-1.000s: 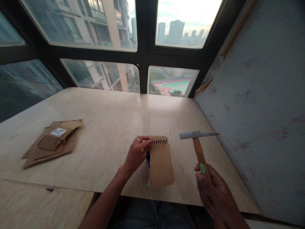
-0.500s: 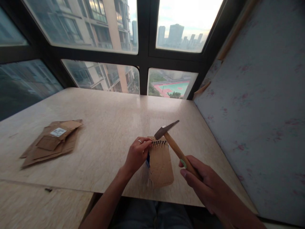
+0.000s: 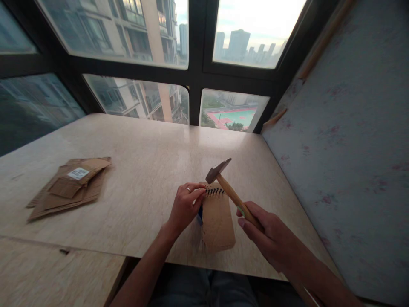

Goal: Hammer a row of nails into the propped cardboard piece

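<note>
A small brown cardboard piece (image 3: 218,221) lies on the wooden table (image 3: 143,170) in front of me, with a row of dark nails (image 3: 214,192) standing along its far edge. My left hand (image 3: 185,207), a ring on one finger, pinches at the left end of that row; whether it grips a nail I cannot make out. My right hand (image 3: 263,232) is closed round the wooden handle of a hammer (image 3: 223,181). The metal hammer head hangs just above the left part of the nail row. Something blue shows under the cardboard's left edge.
A pile of flattened brown cardboard (image 3: 68,185) with a white label lies on the table's left side. A grey speckled wall panel (image 3: 345,140) bounds the table on the right. Dark-framed windows (image 3: 194,76) stand behind the far edge.
The hammer has swung from the right side of the table over to above the nail row, its head now lower and nearer the left-hand fingers. The left hand has stayed put.
</note>
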`<act>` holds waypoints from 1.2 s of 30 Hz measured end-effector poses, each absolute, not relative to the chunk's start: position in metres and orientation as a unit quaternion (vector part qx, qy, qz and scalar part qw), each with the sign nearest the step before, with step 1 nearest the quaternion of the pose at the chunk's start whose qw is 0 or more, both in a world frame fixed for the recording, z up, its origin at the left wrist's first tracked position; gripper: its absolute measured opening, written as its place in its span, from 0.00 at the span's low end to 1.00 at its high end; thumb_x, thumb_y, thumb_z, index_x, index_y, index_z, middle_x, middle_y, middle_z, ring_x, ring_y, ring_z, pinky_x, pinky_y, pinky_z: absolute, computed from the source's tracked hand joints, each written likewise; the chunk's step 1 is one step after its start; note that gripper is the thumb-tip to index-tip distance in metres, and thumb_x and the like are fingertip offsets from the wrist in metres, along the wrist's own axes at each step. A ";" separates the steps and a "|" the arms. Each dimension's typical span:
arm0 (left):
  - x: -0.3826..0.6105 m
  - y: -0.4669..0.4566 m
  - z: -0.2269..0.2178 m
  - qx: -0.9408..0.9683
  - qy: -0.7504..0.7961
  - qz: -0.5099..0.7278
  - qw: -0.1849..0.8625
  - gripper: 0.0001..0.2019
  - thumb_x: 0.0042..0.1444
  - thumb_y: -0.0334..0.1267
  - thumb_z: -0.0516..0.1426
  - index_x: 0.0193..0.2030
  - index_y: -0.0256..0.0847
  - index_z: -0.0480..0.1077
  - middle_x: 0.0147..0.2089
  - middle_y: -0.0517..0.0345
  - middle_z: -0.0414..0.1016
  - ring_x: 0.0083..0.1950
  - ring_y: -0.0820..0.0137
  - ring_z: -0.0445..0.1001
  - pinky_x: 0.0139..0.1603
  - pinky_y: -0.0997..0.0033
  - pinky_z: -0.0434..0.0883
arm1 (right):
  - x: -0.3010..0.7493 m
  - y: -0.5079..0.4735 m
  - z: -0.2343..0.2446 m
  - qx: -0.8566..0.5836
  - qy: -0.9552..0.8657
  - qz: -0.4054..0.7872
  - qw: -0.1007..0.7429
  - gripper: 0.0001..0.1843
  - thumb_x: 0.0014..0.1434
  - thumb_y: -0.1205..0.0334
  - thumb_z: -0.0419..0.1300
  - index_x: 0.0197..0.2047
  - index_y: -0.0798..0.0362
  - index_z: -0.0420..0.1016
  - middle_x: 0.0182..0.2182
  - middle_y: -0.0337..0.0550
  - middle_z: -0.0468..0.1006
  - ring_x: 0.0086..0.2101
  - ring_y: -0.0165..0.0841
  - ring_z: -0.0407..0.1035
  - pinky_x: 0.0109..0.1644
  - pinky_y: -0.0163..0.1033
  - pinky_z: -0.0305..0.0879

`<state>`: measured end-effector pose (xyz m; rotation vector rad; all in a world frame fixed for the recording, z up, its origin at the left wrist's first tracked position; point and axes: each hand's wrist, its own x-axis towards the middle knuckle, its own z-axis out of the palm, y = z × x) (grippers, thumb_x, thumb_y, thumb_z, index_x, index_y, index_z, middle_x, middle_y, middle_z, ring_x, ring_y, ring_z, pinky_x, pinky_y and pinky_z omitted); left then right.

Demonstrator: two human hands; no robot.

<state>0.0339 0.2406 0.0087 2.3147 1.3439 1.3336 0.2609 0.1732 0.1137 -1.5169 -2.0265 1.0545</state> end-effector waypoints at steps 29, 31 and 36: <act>0.036 0.240 0.013 0.791 0.451 0.409 0.059 0.06 0.62 0.32 0.58 0.39 0.42 0.78 0.46 0.52 0.82 0.46 0.61 0.76 0.48 0.55 0.71 | 0.265 0.169 0.109 -0.563 -0.715 0.389 0.140 0.10 0.66 0.56 0.45 0.36 0.49 0.62 0.25 0.33 0.64 0.26 0.32 0.61 0.31 0.38 0.53; 0.036 0.241 0.012 0.788 0.453 0.412 0.065 0.07 0.62 0.32 0.58 0.40 0.42 0.79 0.46 0.52 0.81 0.46 0.61 0.76 0.48 0.55 0.71 | 0.265 0.168 0.115 -0.555 -0.715 0.392 0.164 0.10 0.66 0.56 0.45 0.37 0.49 0.63 0.24 0.32 0.63 0.24 0.31 0.60 0.30 0.37 0.53; 0.035 0.242 0.008 0.781 0.455 0.422 0.076 0.07 0.61 0.31 0.59 0.39 0.43 0.79 0.45 0.51 0.81 0.46 0.61 0.76 0.47 0.56 0.72 | 0.262 0.166 0.106 -0.560 -0.719 0.389 0.138 0.09 0.66 0.56 0.47 0.37 0.49 0.62 0.24 0.34 0.66 0.25 0.32 0.61 0.31 0.38 0.53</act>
